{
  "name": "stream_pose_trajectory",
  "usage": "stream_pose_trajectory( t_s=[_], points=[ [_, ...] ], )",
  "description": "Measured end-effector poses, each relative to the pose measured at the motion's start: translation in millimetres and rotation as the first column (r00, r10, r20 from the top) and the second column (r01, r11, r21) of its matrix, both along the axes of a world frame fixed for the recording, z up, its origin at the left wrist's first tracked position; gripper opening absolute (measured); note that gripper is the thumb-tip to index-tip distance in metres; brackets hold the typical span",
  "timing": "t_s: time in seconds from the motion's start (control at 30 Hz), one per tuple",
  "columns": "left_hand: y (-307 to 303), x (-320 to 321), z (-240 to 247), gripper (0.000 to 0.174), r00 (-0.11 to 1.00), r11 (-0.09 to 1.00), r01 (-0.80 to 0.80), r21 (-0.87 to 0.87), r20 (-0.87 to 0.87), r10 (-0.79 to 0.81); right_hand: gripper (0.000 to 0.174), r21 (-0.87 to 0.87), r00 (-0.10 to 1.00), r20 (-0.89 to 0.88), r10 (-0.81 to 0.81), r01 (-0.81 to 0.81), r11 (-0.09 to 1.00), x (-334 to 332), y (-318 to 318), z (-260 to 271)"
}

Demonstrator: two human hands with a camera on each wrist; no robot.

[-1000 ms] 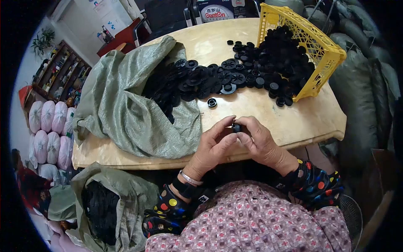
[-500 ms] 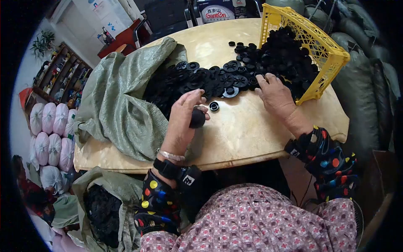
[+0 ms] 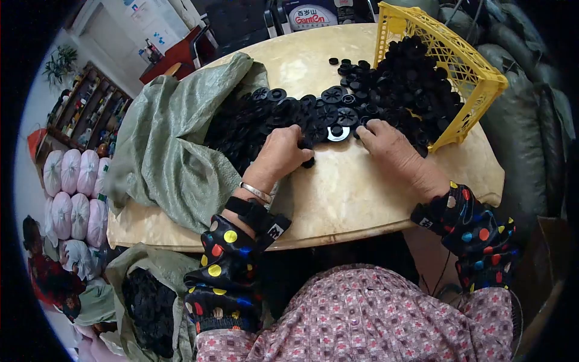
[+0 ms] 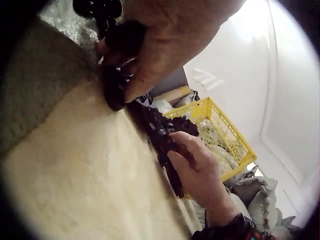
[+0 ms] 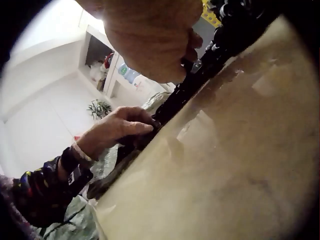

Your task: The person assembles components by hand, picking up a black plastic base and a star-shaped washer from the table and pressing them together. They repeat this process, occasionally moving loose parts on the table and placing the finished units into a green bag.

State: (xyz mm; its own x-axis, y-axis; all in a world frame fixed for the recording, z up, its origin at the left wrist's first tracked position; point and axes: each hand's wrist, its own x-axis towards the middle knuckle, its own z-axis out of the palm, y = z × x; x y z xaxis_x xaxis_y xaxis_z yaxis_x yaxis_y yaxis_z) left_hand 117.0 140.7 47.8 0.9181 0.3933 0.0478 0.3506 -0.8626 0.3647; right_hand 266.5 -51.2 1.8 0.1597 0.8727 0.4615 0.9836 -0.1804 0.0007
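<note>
A pile of flat black plastic discs (image 3: pixel 289 111) spreads from the mouth of a green woven sack (image 3: pixel 175 145). My left hand (image 3: pixel 274 157) is at its near edge, fingers curled round a dark disc (image 4: pixel 126 37). The thumb of that hand is against a small black cap (image 3: pixel 309 162) close to the table. My right hand (image 3: pixel 393 149) reaches to where the discs meet a heap of small black caps (image 3: pixel 416 84). Its thumb and fingers pinch a small dark cap (image 5: pixel 187 66), mostly hidden by them. Between the hands lies a shiny crescent-shaped piece (image 3: pixel 339 136).
A yellow plastic crate (image 3: pixel 479 78) lies on its side behind the caps at the right. By the near left of the table (image 3: pixel 356 205) stands an open floor sack (image 3: pixel 181 289) with black pieces inside. Full dark sacks (image 3: pixel 512 133) line the right side.
Both hands parted from in front of the body, where they held a small black part, and went to the pile. The left hand came onto the loose cap; the right hand closed its fingertips at the heap.
</note>
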Motion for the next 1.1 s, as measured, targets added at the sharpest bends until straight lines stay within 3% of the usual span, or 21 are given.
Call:
stream_pose_trajectory(
  t_s=[0.07,0.13,0.17,0.2,0.23,0.27,0.33,0.37,0.5,0.8,0.87,0.9,1.03,1.07,1.1],
  points=[
    [2,-3,0,0.037,0.999,1.000,0.017,-0.007,-0.031,-0.018,0.034,0.094,0.983,-0.158,0.088,-0.074,0.993,-15,-3,1],
    [5,-7,-3,0.037,0.997,0.999,0.041,0.002,0.061,-0.041,0.030,0.115,0.963,-0.250,0.096,-0.069,0.991,-31,-2,7],
    [4,-9,-4,0.037,0.997,0.999,0.044,0.001,0.057,-0.044,0.029,0.248,0.920,-0.341,0.194,-0.111,0.962,-38,-4,10],
    [2,-12,-5,0.037,0.982,0.920,0.031,-0.391,0.182,0.044,0.027,0.381,0.862,-0.411,0.298,-0.134,0.915,-44,-6,13],
    [-1,-15,-5,0.037,0.951,0.693,0.068,-0.718,0.258,0.173,0.027,0.351,0.784,-0.551,0.285,-0.092,0.932,-51,-6,17],
    [-7,-19,-4,0.037,0.951,0.693,0.071,-0.718,0.258,0.170,0.027,0.351,0.785,-0.551,0.282,-0.089,0.932,-56,-5,17],
    [-26,-30,5,0.037,0.898,0.350,0.321,-0.880,0.400,0.183,0.029,0.411,0.711,-0.622,0.328,-0.061,0.910,-65,-1,19],
    [-35,-34,10,0.040,0.902,0.347,0.328,-0.879,0.401,0.163,0.030,0.437,0.652,-0.663,0.367,-0.061,0.897,-69,1,21],
    [-58,-43,3,0.037,0.876,0.245,0.388,-0.888,0.439,0.202,0.029,0.500,0.680,-0.614,0.401,-0.057,0.864,-80,2,25],
    [-75,-58,-5,0.039,0.864,0.275,0.412,-0.869,0.469,0.185,0.032,0.519,0.732,-0.526,0.433,-0.127,0.845,-91,-9,24],
    [-79,-60,-8,0.040,0.853,0.290,0.426,-0.857,0.487,0.189,0.031,0.515,0.688,-0.581,0.434,-0.102,0.851,-95,-12,25],
    [-81,-60,-9,0.040,0.838,0.351,0.434,-0.830,0.515,0.183,0.030,0.511,0.640,-0.634,0.433,-0.074,0.857,-96,-13,26],
    [-86,-67,-9,0.043,0.850,0.504,0.387,-0.773,0.510,0.130,0.024,0.473,0.664,-0.653,0.365,-0.019,0.881,-99,-15,23],
    [-86,-68,-13,0.043,0.850,0.503,0.387,-0.773,0.511,0.132,0.020,0.441,0.591,-0.735,0.333,0.044,0.896,-103,-14,20],
    [-86,-67,-19,0.045,0.826,0.630,0.390,-0.671,0.557,0.082,0.019,0.403,0.510,-0.806,0.299,0.104,0.909,-106,-14,17]
  ],
)
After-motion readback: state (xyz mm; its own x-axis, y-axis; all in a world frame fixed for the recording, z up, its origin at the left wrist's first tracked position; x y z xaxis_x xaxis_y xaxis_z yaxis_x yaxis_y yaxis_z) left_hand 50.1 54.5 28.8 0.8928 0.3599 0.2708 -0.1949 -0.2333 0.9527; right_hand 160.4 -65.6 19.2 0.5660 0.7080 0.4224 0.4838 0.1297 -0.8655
